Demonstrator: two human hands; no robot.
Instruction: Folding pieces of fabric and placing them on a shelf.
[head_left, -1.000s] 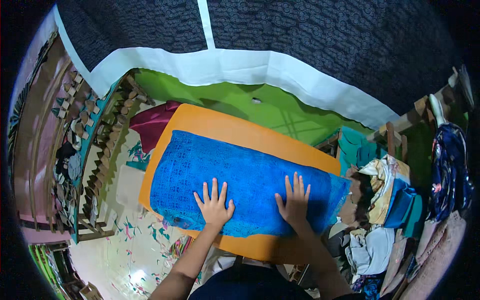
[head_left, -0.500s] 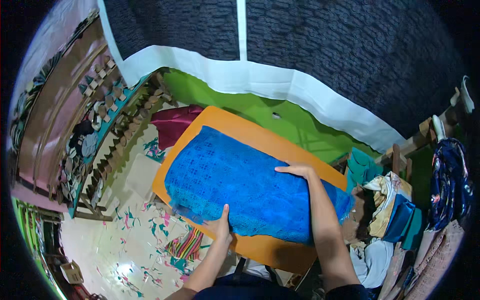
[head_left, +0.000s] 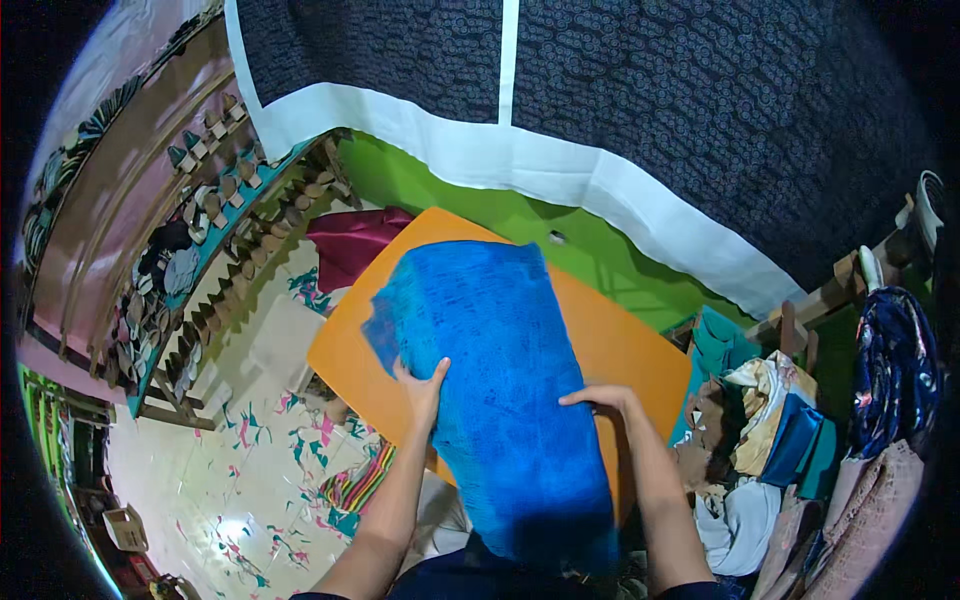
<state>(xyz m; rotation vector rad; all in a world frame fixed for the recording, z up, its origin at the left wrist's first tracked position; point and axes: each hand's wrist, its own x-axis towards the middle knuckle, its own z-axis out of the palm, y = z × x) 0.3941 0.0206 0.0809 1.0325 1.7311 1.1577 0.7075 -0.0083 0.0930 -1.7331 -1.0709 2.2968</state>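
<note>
A folded length of bright blue, lace-like fabric (head_left: pixel 495 330) lies across the orange table (head_left: pixel 640 345), its long side running toward me. The near end hangs over the table's front edge, close to my body. My left hand (head_left: pixel 422 395) grips the fabric's left edge, thumb on top. At the opposite edge, my right hand (head_left: pixel 608 400) has a fingertip over the cloth, with its other fingers partly hidden. A thin loose corner sticks out on the far left and looks blurred.
Behind the table stands a green wall (head_left: pixel 440 185) under a dark patterned curtain (head_left: pixel 690 120). Left are racks of shoe forms (head_left: pixel 215 210), a maroon cloth (head_left: pixel 350 240) and floor scraps (head_left: pixel 245 425). Folded fabrics (head_left: pixel 765 410) pile up at right.
The blue fabric has turned from lying crosswise to pointing toward me, its near end now over the front edge. My left hand moved up and slightly left; my right moved down.
</note>
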